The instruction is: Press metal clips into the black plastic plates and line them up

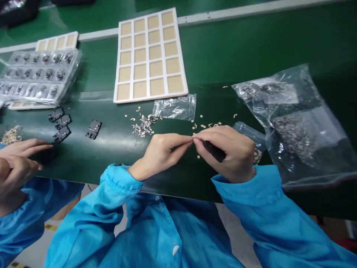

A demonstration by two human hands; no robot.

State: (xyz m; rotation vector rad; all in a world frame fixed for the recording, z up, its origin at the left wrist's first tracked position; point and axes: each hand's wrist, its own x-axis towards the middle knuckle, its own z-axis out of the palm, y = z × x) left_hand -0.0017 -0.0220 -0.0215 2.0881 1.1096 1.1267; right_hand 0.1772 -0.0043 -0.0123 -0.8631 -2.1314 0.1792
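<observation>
My left hand (161,154) and my right hand (225,154) meet at the fingertips above the green bench mat (117,149). My right hand is shut on a black plastic part (214,150), which is partly hidden by my fingers. My left thumb and forefinger press together against my right fingertips, and anything between them is too small to see. Tiny tan flakes (205,125) lie just beyond my fingers. A small clear bag (248,134) lies under my right hand. To the left of my hands is a heap of small metal pieces (144,125).
A white foam tray (147,97) with tan cells lies beyond my hands, and a flat clear bag (174,107) touches it. Large clear bags of parts (284,115) sit right. A co-worker's hand (19,160) rests left near black parts (61,121) and a clear parts tray (39,76).
</observation>
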